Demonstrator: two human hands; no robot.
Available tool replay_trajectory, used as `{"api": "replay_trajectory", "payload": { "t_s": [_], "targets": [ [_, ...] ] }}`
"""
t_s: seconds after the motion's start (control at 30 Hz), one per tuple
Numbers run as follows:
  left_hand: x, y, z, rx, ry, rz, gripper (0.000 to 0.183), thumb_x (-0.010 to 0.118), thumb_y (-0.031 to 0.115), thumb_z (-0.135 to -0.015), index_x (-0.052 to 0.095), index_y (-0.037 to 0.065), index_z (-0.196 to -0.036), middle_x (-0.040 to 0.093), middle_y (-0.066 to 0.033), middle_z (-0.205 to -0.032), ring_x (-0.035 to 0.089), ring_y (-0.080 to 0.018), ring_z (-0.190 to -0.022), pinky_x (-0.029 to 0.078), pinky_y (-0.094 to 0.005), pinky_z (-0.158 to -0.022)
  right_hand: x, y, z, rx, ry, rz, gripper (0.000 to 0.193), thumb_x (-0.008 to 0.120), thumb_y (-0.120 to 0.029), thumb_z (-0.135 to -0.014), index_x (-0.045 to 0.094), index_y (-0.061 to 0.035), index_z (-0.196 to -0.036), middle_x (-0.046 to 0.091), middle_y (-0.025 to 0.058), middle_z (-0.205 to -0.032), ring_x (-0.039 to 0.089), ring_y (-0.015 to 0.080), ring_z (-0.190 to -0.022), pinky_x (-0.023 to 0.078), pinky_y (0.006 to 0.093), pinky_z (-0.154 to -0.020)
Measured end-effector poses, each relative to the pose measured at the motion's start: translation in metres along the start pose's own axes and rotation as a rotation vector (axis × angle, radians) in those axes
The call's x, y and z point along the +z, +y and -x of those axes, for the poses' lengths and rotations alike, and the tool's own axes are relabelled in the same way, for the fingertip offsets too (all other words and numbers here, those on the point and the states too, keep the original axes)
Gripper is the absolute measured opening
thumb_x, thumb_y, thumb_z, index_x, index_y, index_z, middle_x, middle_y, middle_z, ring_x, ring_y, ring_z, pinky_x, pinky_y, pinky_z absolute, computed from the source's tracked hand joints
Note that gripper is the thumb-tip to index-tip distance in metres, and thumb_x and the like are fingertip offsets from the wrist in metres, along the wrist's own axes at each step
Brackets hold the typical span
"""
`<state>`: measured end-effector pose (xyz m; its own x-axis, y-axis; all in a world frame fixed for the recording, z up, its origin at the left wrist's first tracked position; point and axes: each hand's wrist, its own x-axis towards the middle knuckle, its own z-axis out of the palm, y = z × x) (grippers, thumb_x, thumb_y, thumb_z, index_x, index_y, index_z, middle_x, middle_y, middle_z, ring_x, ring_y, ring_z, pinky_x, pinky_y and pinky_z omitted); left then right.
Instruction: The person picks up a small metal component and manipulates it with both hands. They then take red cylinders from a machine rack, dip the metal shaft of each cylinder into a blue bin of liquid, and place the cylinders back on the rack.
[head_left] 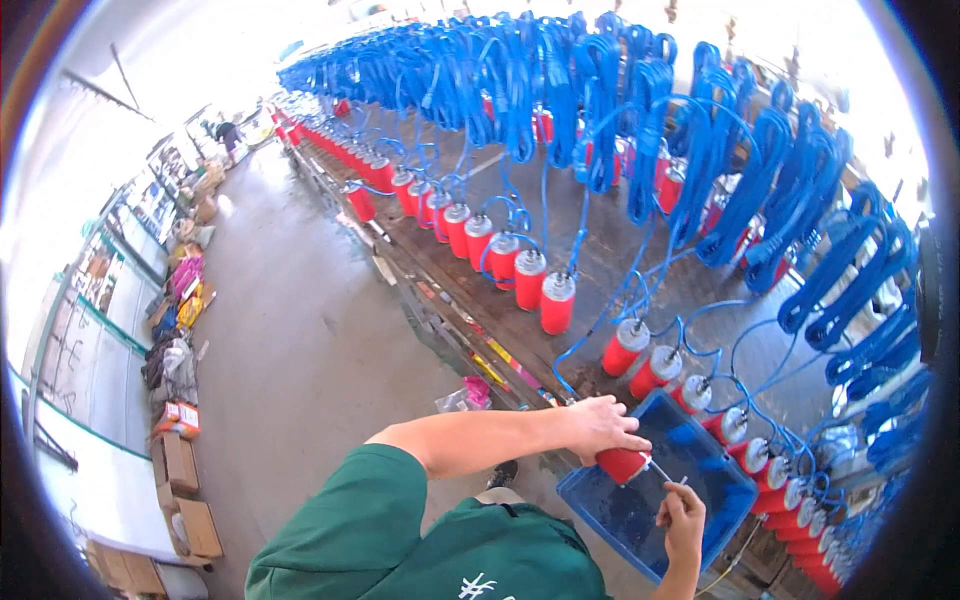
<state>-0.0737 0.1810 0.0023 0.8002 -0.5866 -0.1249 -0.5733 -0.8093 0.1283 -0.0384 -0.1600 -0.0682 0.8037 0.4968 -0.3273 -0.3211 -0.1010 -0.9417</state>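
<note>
My left hand (603, 428) is closed over a red cylinder (622, 467), which looks like a small pump body with a blue cable. The cylinder is tilted over a blue plastic crate (738, 520). In my right hand (682, 515) is a thin metal rod-like tool (661, 473), pinched near its handle. Its far tip meets the end of the red cylinder that faces my right hand. The exact contact point is too small to make out.
Long rows of red cylinders with grey tops (529, 280) stand on the bench (500, 330). Bundles of blue cable (600, 100) hang above them, with cables looping down. More cylinders (775, 474) line the right. Cardboard boxes (200, 528) sit along the left wall.
</note>
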Motion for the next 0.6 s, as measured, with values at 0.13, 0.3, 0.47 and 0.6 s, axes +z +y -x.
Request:
{"api": "replay_trajectory", "payload": {
  "t_s": [0.13,0.3,0.47,0.6],
  "targets": [
    [-0.005,0.002,-0.001,-0.015,-0.011,0.017,0.108,0.094,0.040,-0.067,0.040,0.033,-0.160,0.063,-0.0067,-0.124,0.062,-0.0278,-0.114,0.049,-0.0432,-0.096,0.035,-0.053,0.019,-0.272,0.154,0.549,0.048,0.081,-0.006,-0.084,0.066,-0.0060,-0.130,0.064,0.0065,-0.070,0.061,0.0198,-0.060,0.049,0.0341,-0.059],
    [0.001,0.005,0.001,-0.053,-0.022,0.040,0.107,0.093,0.038,-0.067,0.041,0.033,-0.160,0.064,-0.0066,-0.121,0.062,-0.0272,-0.114,0.048,-0.0422,-0.096,0.025,-0.046,0.007,-0.293,0.192,1.255,0.026,0.085,-0.017,-0.084,0.070,0.0001,-0.097,0.066,0.0211,-0.072,0.067,0.0417,-0.073,0.051,0.0482,-0.070],
    [-0.002,0.005,0.005,-0.030,-0.002,0.015,0.107,0.094,0.039,-0.065,0.042,0.033,-0.159,0.065,-0.0045,-0.121,0.062,-0.0270,-0.114,0.048,-0.0421,-0.095,0.005,-0.019,-0.006,0.100,0.102,0.706,0.033,0.079,-0.028,-0.091,0.064,0.0003,-0.086,0.064,0.0091,-0.062,0.060,0.0196,-0.045,0.041,0.0343,-0.041],
    [-0.014,0.006,-0.004,0.038,0.076,-0.005,0.105,0.095,0.039,-0.062,0.045,0.035,-0.154,0.066,-0.0054,-0.117,0.066,-0.0282,-0.112,0.053,-0.0464,-0.094,0.010,-0.036,0.014,0.349,0.220,-0.156,0.029,0.058,-0.034,-0.109,0.067,-0.0068,-0.106,0.056,0.0018,-0.063,0.053,0.0124,-0.043,0.032,0.0229,-0.035]
  ]
}}
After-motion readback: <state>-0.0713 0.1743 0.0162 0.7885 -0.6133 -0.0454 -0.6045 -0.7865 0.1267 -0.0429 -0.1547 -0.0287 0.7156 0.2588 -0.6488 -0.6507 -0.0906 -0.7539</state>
